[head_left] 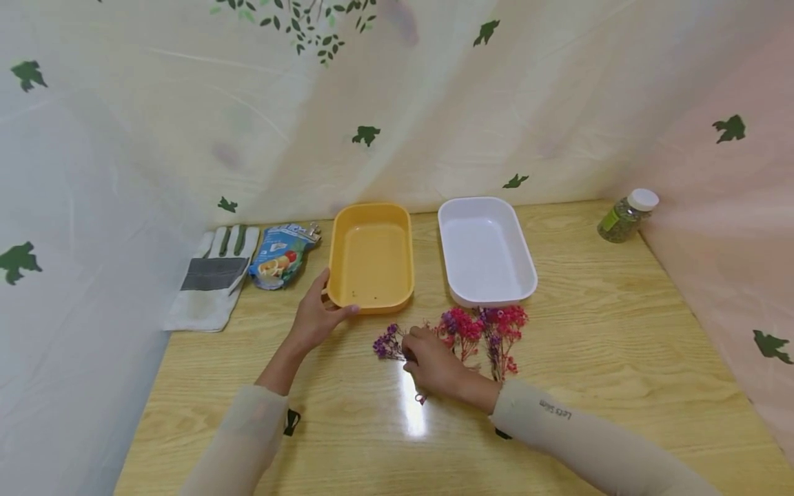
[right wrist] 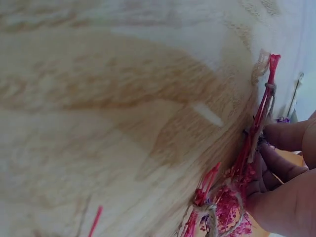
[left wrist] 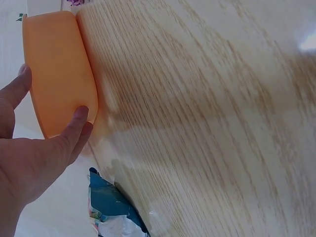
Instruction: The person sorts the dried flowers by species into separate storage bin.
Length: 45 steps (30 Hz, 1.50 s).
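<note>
My left hand [head_left: 316, 318] holds the near left corner of a yellow tray [head_left: 372, 258], thumb at the rim and fingertips against the outer wall [left wrist: 61, 74]. In front of the trays, my right hand [head_left: 434, 362] pinches a small dried flower bunch, its pink stems [right wrist: 254, 128] tied with twine. Purple blossoms [head_left: 388, 343] show just left of those fingers. Two more bunches with pink and purple heads lie to the right, one pink head [head_left: 462, 324] beside the hand and another [head_left: 510, 322] below the white tray [head_left: 486, 251]. The right forearm hides part of their stems.
Left of the yellow tray lie a blue food pouch [head_left: 282, 256] with a clip and a white-and-grey work glove [head_left: 214, 279]. A jar with a white lid [head_left: 628, 217] stands at the far right. A patterned curtain [head_left: 434, 103] surrounds the wooden table [head_left: 620, 358].
</note>
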{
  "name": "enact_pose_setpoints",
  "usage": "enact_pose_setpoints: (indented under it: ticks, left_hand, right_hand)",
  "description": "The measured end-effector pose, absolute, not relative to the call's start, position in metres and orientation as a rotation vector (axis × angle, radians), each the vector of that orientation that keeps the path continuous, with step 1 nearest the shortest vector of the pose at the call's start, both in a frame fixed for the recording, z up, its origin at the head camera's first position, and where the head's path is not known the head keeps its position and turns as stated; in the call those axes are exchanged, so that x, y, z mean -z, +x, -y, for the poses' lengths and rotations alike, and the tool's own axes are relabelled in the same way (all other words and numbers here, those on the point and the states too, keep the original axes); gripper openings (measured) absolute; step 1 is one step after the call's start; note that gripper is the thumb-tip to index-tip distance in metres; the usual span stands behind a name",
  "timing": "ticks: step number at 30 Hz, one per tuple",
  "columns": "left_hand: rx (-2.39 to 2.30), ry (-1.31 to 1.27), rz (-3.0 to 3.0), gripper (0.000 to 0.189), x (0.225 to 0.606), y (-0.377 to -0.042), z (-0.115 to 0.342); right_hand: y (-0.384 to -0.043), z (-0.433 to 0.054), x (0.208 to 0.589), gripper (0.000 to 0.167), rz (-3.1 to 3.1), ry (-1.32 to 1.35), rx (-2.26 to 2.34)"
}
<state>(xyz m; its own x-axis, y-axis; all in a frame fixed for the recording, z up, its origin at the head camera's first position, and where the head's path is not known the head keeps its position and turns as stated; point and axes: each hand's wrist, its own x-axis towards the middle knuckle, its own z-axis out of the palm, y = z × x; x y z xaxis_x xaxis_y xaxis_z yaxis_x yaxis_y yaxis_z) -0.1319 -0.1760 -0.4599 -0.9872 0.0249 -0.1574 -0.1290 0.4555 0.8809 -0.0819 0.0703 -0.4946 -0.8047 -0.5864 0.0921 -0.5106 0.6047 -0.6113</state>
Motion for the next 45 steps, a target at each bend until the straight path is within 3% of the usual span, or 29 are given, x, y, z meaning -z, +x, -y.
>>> enact_pose_setpoints:
  ticks: [13,25,37,45]
  left_hand:
    - [-1.556,-0.083,-2.554,0.095,0.459,-0.132,0.175]
    - [-1.61,-0.054,-2.53,0.088,0.461,-0.129,0.176]
    - [-1.588,-0.075,-2.53,0.093,0.462,-0.131,0.175]
    - [-1.568,-0.09,-2.539,0.093,0.461,-0.131,0.175]
  right_hand:
    - [-0.074,-0.068,0.481,0.008,-2.677,-0.86,1.144]
    - [-0.084,-0.071,0.443,0.015,-2.486,-0.669,1.714]
    - [-0.1,-0.075,0.421,0.016,-2.266,-0.36,1.863]
    - [-0.104,-0.075,0.412,0.018,-2.217,-0.349,1.897]
